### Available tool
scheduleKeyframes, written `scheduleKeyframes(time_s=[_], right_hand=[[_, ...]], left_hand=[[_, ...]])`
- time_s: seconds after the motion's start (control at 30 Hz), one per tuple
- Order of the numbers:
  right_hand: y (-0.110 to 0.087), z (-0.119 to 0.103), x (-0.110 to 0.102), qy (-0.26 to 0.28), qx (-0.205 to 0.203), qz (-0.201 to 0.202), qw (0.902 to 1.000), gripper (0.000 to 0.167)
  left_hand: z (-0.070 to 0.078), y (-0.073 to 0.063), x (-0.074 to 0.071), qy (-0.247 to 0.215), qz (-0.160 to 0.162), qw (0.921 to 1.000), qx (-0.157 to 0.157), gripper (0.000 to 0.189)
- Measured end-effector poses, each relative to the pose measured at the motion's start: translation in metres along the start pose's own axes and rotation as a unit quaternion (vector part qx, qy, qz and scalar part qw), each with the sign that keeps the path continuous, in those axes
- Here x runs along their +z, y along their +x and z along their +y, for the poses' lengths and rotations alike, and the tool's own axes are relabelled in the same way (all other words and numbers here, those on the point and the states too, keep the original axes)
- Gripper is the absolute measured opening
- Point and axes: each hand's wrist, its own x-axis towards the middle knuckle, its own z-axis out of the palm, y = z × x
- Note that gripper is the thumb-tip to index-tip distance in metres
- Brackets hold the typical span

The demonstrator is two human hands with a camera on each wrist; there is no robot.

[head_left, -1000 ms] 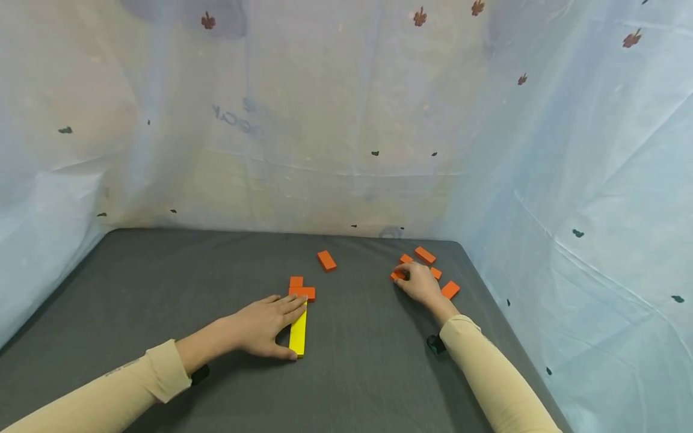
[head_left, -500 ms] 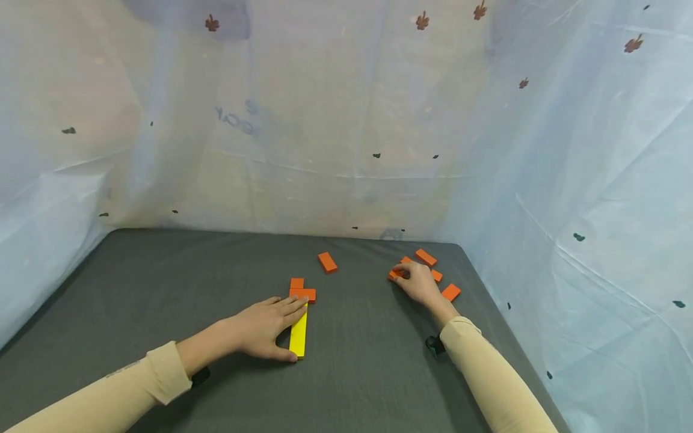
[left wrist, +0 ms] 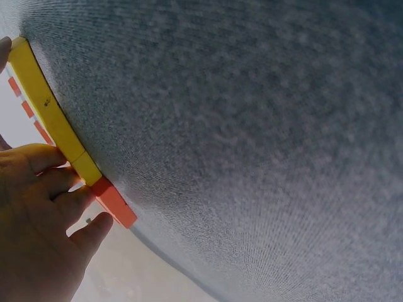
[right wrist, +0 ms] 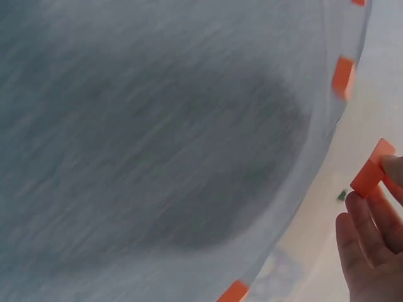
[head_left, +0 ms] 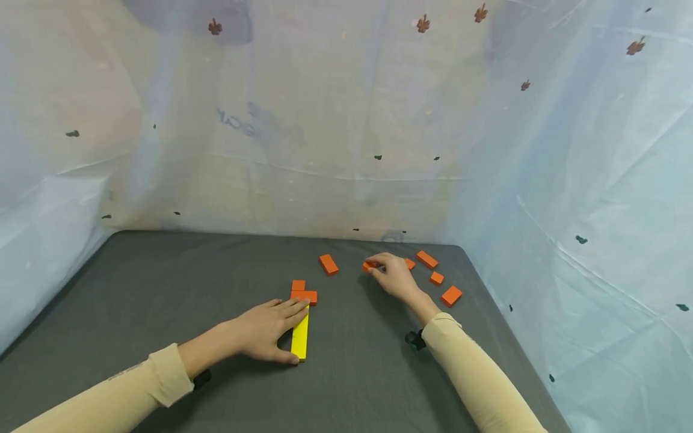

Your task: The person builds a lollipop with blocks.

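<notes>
My left hand (head_left: 265, 331) lies with fingers spread along a long yellow block (head_left: 300, 341), thumb at its near end, fingertips over its far end. The left wrist view shows a seam across the yellow strip (left wrist: 47, 104). An orange block (head_left: 307, 296) lies crosswise at its far end, and a smaller-looking orange block (head_left: 298, 285) sits behind that one. To the right, my right hand (head_left: 397, 278) pinches another orange block (head_left: 367, 266) between thumb and fingers. In the right wrist view this orange block (right wrist: 371, 173) is raised above the table.
One loose orange block (head_left: 328, 264) lies near the table's back edge, left of my right hand. More orange blocks (head_left: 427, 259) are scattered at the back right corner. White sheeting (head_left: 303, 132) hangs behind and beside the dark grey table (head_left: 352, 373).
My right hand has taken an orange block from the group at the back right and moved left with it. My left hand stays on the yellow block.
</notes>
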Motion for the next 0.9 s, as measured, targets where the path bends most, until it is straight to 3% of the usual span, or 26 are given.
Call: scheduleKeyframes(time_s=[0.5, 0.9], right_hand=[[0.022, -0.052, 0.042, 0.031, -0.074, -0.035, 0.9962, 0.03], [0.023, -0.066, 0.069, 0.018, -0.088, -0.098, 0.9911, 0.03]], left_hand=[[0.002, 0.001, -0.002, -0.005, -0.002, 0.9999, -0.012, 0.103], [0.002, 0.001, -0.001, -0.003, -0.002, 0.9999, -0.015, 0.104]])
